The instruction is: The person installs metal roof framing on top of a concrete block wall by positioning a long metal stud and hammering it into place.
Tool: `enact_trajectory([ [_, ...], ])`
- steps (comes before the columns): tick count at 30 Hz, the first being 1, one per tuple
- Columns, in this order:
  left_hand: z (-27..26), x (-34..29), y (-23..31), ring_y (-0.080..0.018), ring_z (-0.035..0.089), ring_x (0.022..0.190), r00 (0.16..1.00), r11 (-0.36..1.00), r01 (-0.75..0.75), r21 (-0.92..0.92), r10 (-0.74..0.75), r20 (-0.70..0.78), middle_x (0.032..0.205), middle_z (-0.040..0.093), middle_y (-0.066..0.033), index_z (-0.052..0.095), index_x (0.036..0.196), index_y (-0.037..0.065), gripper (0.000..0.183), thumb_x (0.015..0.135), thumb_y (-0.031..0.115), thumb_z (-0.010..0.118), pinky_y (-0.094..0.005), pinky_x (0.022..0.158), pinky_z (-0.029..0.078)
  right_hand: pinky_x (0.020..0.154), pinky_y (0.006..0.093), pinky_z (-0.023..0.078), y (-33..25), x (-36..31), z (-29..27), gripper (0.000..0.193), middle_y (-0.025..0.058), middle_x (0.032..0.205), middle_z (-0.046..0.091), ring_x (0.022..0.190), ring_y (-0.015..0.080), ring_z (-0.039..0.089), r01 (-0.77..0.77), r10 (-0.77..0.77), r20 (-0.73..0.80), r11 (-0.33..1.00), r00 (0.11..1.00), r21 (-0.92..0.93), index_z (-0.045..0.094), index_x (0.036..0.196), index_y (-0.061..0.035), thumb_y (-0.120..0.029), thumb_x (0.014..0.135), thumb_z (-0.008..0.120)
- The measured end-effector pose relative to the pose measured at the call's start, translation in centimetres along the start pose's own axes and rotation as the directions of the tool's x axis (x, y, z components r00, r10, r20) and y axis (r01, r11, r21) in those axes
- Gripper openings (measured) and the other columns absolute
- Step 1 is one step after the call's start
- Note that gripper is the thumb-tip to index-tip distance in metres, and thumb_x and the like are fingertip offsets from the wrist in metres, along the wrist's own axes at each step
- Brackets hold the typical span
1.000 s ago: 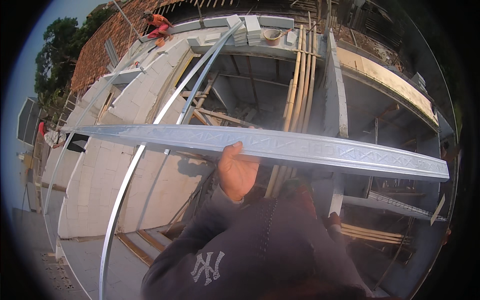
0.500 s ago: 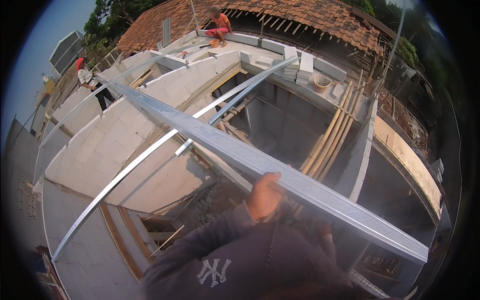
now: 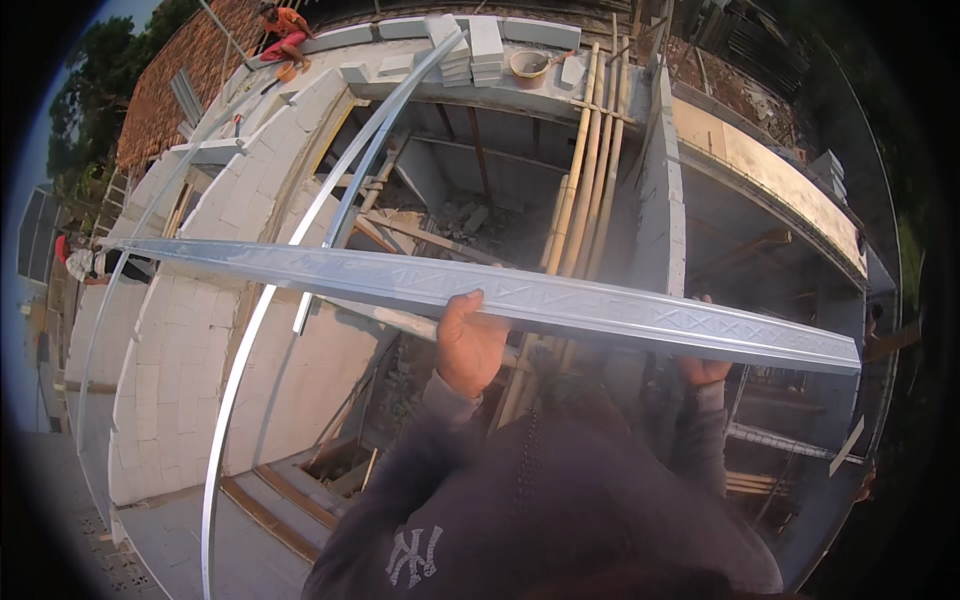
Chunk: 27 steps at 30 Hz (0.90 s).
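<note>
A long galvanised steel channel [image 3: 400,275] with a row of embossed crosses stretches across the view in front of my chest. My left hand [image 3: 470,345] grips it near its middle from below, thumb over the near edge. Closer to its right end, my right hand [image 3: 705,368] holds it from underneath, with fingertips showing over the far edge; the rest of those fingers are hidden. Beneath its left half, two thinner steel profiles, one pale [image 3: 255,345] and one bluish [image 3: 345,215], run away from me toward the far wall.
Block walls [image 3: 185,370] surround a deep opening with rubble [image 3: 460,215]. Bamboo poles [image 3: 590,170], stacked white blocks [image 3: 487,45] and a bucket [image 3: 528,66] lie beyond. One person [image 3: 285,38] sits on the far wall; another [image 3: 85,262] is by the channel's left end.
The channel has turned from a steep slant to nearly level across the view, its right end moving up. My right hand has come into sight on it. The view has shifted rightward.
</note>
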<state>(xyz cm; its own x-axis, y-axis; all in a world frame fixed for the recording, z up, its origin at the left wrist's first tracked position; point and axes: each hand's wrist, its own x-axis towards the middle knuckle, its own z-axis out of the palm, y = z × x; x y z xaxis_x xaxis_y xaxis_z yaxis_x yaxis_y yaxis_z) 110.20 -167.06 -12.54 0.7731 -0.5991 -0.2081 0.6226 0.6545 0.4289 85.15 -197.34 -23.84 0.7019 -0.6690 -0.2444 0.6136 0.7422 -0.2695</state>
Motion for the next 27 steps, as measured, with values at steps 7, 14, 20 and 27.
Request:
enact_trajectory([
  [7,-1.3,3.9,-3.8,-0.0323,0.047,0.131,0.994,0.995,0.088,0.042,-0.085,-0.065,0.138,0.053,-0.017,0.048,0.133,0.004,0.048,0.086,0.011,0.055,-0.0511,0.114,0.035,0.112,0.0499,0.036,2.0,1.5,-4.7,0.056,0.0127,0.139,0.055,0.128,0.0308,0.05,0.092,-0.069,0.099,0.962,0.993,-0.256,0.051,0.137,-0.0067,-0.049,0.102,0.042],
  [14,-1.1,7.6,-6.0,-0.0303,0.047,0.133,0.977,0.979,0.202,0.023,-0.2,-0.073,0.141,0.049,-0.0153,0.045,0.135,0.009,0.048,0.088,0.006,0.054,-0.0486,0.111,0.04,0.108,0.0536,0.038,3.0,4.3,-13.5,0.057,0.0137,0.146,0.046,0.131,0.0368,0.047,-0.145,0.084,-0.124,0.745,0.989,-0.652,0.046,0.14,-0.0084,-0.05,0.102,0.04],
  [20,1.8,11.1,-9.0,-0.0276,0.05,0.13,0.946,0.946,0.324,0.016,-0.323,-0.04,0.138,0.054,-0.0158,0.05,0.133,0.004,0.045,0.089,0.008,0.056,-0.0447,0.11,0.04,0.103,0.0529,0.044,2.7,8.8,-23.4,0.058,0.0189,0.15,0.041,0.132,0.0411,0.048,-0.224,-0.04,-0.406,0.784,0.913,-0.58,0.048,0.136,-0.0035,-0.049,0.1,0.047],
  [27,3.9,14.6,-9.3,-0.0259,0.058,0.119,0.923,0.922,0.384,-0.047,-0.384,0.006,0.122,0.063,-0.0117,0.058,0.117,-0.001,0.03,0.09,0.012,0.057,-0.0404,0.104,0.044,0.097,0.0487,0.051,0.7,11.3,-8.9,0.044,0.0181,0.141,0.049,0.125,0.039,0.052,-0.132,0.1,-0.099,0.431,0.99,-0.893,0.045,0.139,-0.0023,-0.022,0.1,0.052],
])
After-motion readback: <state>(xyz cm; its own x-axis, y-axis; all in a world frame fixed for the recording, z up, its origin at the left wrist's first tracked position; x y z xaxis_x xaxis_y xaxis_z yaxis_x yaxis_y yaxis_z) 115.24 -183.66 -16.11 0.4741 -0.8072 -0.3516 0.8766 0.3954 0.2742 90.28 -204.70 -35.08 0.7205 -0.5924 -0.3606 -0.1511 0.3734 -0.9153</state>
